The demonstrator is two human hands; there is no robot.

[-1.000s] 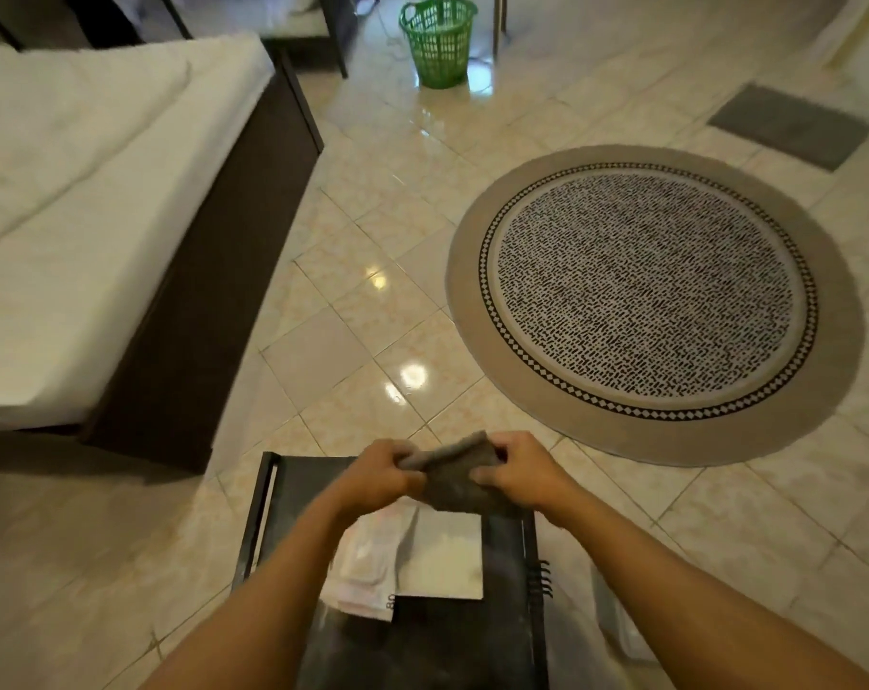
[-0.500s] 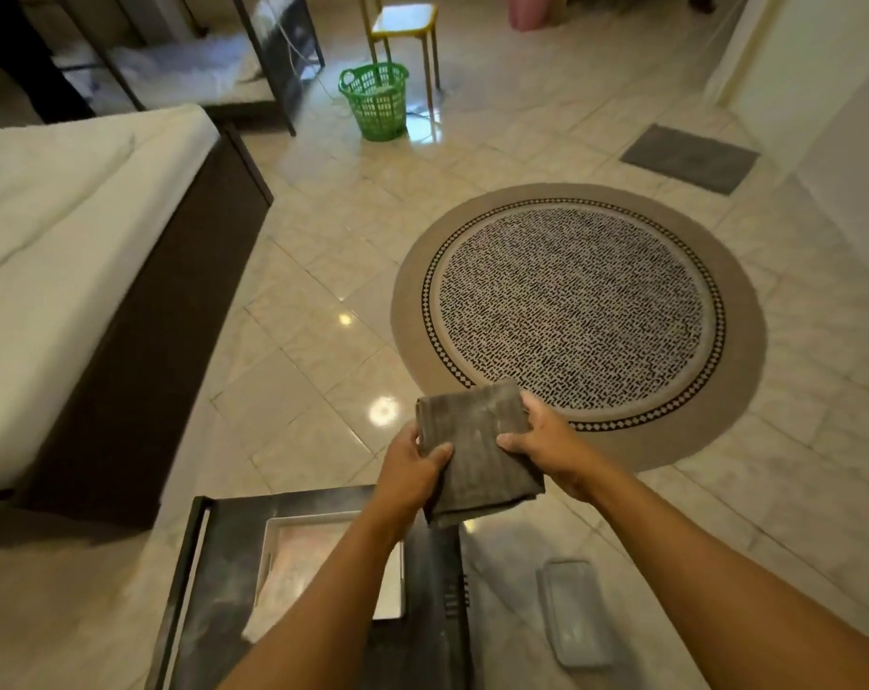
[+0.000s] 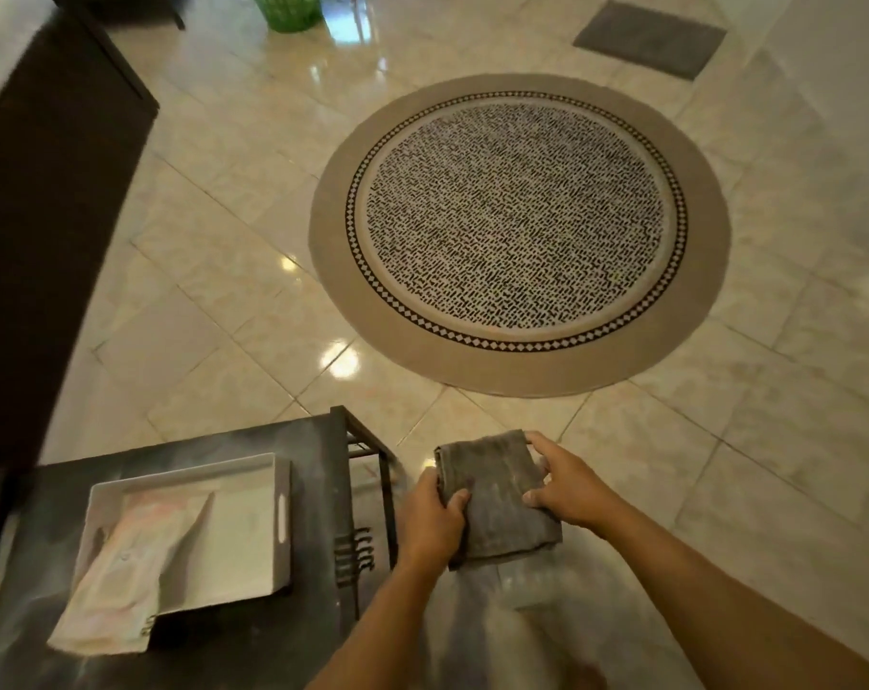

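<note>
Right beside the person, the left hand (image 3: 435,520) grips the near-left edge of a folded cloth (image 3: 497,500), thumb on top and fingers tucked under. The right hand (image 3: 567,490) pinches the opposite edge, fingertips curled over the far corner. The cloth is held in the air over the floor (image 3: 223,271), just off the right end of the table (image 3: 253,634) and not touching it.

It looks to me like a fold being squared up. To do that well, I'd keep both hands level so the layers don't slide, line up the loose near edge that sags a little, and pinch along the crease, not the middle. Setting it on the table would give a flat backing for pressing.

The cloth is grey and soft, with a towel-like nap, folded into a thick rectangle. The table is dark, flat and dusty-looking, with thin metal bars and hooks at its end. On it sits a shallow white tray (image 3: 188,473), smooth, with slot handles; a pale cloth (image 3: 119,580) spills over its near corner.

Further out, the floor is glossy cream tile that mirrors the lights. A round woven rug (image 3: 517,226) has a beige border and a speckled black-and-white centre. Left stands a dark bed frame (image 3: 49,191); beyond are a grey mat (image 3: 646,37) and a green lattice basket (image 3: 288,10).
</note>
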